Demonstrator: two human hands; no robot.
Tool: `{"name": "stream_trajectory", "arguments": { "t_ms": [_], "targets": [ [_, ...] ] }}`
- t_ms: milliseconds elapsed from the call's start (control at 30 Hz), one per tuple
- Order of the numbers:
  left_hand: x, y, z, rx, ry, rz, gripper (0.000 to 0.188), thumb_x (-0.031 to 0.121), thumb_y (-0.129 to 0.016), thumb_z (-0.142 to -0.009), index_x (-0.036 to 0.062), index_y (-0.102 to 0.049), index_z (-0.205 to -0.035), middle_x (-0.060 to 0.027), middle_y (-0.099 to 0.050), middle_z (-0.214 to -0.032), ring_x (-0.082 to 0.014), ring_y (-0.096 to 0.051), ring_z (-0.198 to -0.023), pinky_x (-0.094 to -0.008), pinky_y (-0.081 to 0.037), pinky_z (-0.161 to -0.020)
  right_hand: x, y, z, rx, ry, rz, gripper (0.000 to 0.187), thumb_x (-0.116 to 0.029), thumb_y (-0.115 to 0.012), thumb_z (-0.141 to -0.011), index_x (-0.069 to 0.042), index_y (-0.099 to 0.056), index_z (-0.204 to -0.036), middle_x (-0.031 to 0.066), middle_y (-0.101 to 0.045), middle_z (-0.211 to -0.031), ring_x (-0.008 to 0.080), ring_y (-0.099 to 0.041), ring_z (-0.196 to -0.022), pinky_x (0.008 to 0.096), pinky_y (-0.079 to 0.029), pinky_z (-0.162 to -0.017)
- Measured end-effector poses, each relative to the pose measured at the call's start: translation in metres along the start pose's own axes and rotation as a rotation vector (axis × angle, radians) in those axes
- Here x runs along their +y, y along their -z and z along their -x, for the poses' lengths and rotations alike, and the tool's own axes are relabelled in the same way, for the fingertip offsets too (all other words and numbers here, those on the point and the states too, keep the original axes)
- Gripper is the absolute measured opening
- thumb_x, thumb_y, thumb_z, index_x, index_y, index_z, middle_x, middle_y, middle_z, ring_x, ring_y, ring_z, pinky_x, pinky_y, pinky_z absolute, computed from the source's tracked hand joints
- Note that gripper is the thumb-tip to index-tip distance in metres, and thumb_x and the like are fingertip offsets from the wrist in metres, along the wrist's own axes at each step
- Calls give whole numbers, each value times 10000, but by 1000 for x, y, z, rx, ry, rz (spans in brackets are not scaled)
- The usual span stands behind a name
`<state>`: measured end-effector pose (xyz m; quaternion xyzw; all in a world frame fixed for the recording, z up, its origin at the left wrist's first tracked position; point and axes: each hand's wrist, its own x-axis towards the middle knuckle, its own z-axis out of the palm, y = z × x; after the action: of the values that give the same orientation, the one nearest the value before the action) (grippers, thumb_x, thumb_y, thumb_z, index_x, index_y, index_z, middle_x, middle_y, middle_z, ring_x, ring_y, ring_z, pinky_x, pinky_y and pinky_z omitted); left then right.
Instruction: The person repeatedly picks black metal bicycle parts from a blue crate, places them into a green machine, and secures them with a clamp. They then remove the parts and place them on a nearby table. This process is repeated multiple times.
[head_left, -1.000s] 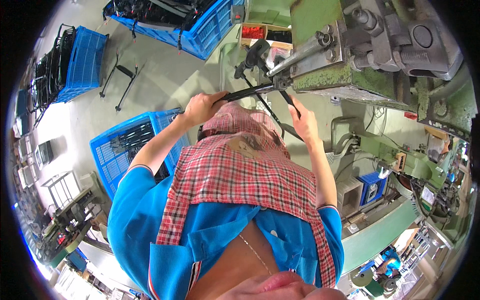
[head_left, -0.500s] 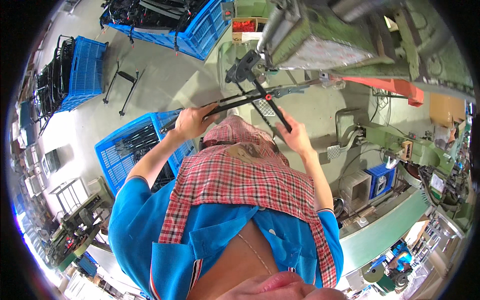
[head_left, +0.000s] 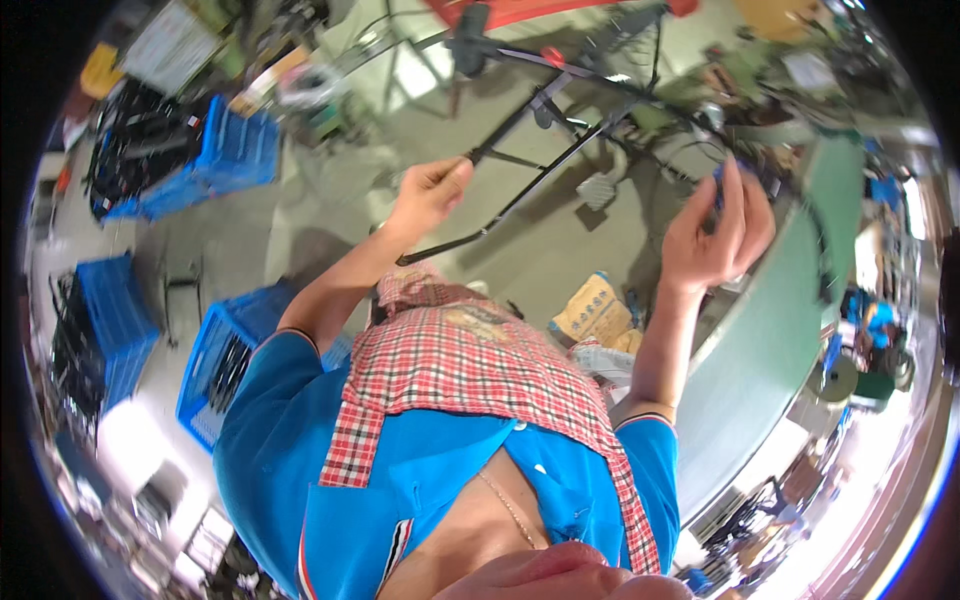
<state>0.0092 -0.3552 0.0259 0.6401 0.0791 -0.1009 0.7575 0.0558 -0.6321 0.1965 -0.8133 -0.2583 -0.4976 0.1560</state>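
Frame point(head_left: 545, 179) at top middle may tip if left hand point(head_left: 430, 197), pinching its bar point(head_left: 506, 129), slips; right hand point(head_left: 715, 232) is curled, hold unclear.

Between the left hand point(head_left: 428, 200) and right hand point(head_left: 718, 225), free air over the floor point(head_left: 570, 250); a black tubular frame point(head_left: 545, 177) crosses the way ahead, and a green bench point(head_left: 760, 330) bounds the right side
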Motion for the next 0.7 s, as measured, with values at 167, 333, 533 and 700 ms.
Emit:
{"name": "stream_trajectory", "arguments": {
  "t_ms": [167, 333, 533, 700],
  "targets": [
    [40, -58, -56, -301, 72, 535, 415, 407, -432, -1025, 107, -552, -1285, 67, -318, -608, -36, -264, -452, -207, -236, -429, 151, 22, 85, -132, -635, -14, 964, -342, -855, -713, 6, -343, -1453, 201, -465, -1373, 351, -441, -1256, 421, -357, -1054],
    [-31, -114, -138, -548, 210, 692, 484, 509, -411, -999, 121, -562, -1247, 79, -269, -565, -48, -213, -449, -221, -190, -440, 251, 43, 59, -313, -876, -501, 852, -400, -826, -726, 9, -426, -1357, 164, -589, -1206, 224, -559, -1043, 330, -429, -934],
    [-148, -165, -238, -375, 5, -493, 545, 534, -429, -976, 83, -565, -1250, -100, -601, -989, -224, -568, -923, -339, -455, -848, 266, -13, 68, -352, -601, -44, 332, -311, -753, -752, -51, -665, -938, 147, -683, -799, 337, -653, -739, 401, -505, -665],
    [5, -270, -215, -1072, -551, -824, 443, 299, -563, -956, 88, -527, -1344, -162, -565, -1269, -349, -542, -1163, -411, -436, -999, 301, -68, 116, -620, -606, 239, 311, -238, -737, -707, -91, -653, -967, 126, -694, -894, 337, -668, -834, 421, -515, -728]
  ]
}}
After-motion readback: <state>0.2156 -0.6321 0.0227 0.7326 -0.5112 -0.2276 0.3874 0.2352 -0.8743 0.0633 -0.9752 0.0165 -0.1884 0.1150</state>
